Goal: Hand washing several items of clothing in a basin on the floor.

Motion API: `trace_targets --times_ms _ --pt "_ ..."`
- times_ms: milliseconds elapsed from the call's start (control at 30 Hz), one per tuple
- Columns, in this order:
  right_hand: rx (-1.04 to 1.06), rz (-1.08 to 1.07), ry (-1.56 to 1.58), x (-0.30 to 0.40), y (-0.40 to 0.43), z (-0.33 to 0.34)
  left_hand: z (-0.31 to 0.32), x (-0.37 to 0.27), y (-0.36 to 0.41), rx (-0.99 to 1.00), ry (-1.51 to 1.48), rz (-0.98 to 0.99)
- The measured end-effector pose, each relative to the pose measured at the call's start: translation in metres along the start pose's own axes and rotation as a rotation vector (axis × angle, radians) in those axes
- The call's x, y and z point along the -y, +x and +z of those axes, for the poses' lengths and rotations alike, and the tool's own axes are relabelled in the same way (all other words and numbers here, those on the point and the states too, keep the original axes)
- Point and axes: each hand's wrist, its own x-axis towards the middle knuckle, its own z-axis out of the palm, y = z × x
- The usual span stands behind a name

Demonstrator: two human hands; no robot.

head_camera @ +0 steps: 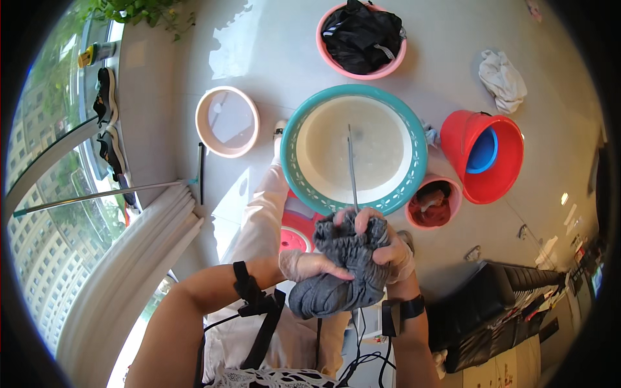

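Note:
A bunched, wet-looking grey cloth garment [339,286] is gripped between my two gloved hands, close above the near rim of a large teal-rimmed basin [417,140]. My left hand [315,264] holds it from the left side, thumb across the fabric. On the right, my right hand [388,247] has its fingers curled over the gathered top. A thin grey strand [351,165], perhaps water or a cord, runs from the top of the bundle over the basin, which holds cloudy water [356,145].
A pink basin [361,75] of black clothes stands beyond, a pale basin [198,121] at left. Right are a red bucket [449,140] holding a blue container [482,151], a small pink bucket [456,194] and white cloth [502,82]. A red stool [296,220] sits below the big basin.

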Motion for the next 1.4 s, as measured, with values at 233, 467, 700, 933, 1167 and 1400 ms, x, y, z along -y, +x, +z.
trace_targets --times_ms 233,467,700,933,1167,1400 --pt "0.096 -0.032 -0.717 0.021 0.007 0.019 -0.015 0.045 0.009 -0.378 1.063 1.07" --pt "-0.265 -0.121 -1.029 -0.001 0.012 -0.007 -0.016 0.026 0.024 -0.261 1.062 0.547" --pt "-0.401 -0.043 -1.131 -0.021 0.029 -0.059 -0.012 0.012 0.033 -0.443 1.204 0.248" --pt "-0.345 0.1 -0.6 -0.006 0.034 -0.06 -0.005 -0.003 0.023 -0.444 0.999 0.194" --pt "-0.356 -0.098 -0.037 0.026 0.02 0.01 0.045 -0.037 -0.023 -0.243 0.484 0.529" --pt "-0.416 -0.28 -0.075 0.011 0.04 -0.038 0.077 -0.112 -0.053 -0.186 0.931 1.302"
